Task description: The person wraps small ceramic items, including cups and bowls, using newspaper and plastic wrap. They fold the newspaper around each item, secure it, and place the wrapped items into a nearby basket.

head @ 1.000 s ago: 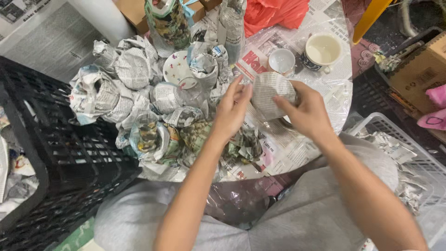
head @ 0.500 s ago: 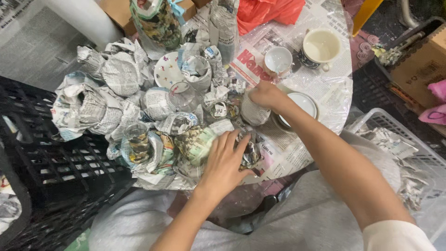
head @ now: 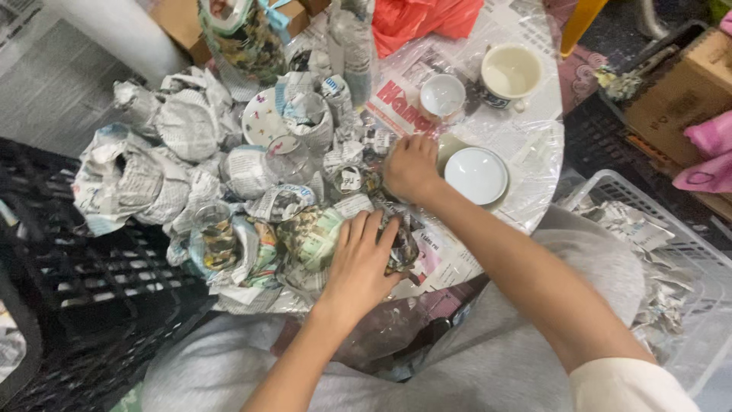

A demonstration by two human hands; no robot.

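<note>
Whatever lies under the right hand (head: 412, 166) is hidden; the red bag (head: 427, 17) at twelve o'clock is cut off.

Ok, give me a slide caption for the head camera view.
Left hand rests on a newspaper-wrapped bundle; right hand reaches beside a white saucer.

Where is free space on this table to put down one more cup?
Bare newspaper lies right of the white saucer, below the cream cup. The left half is crowded with newspaper-wrapped bundles, where the left hand and right hand rest.
</note>
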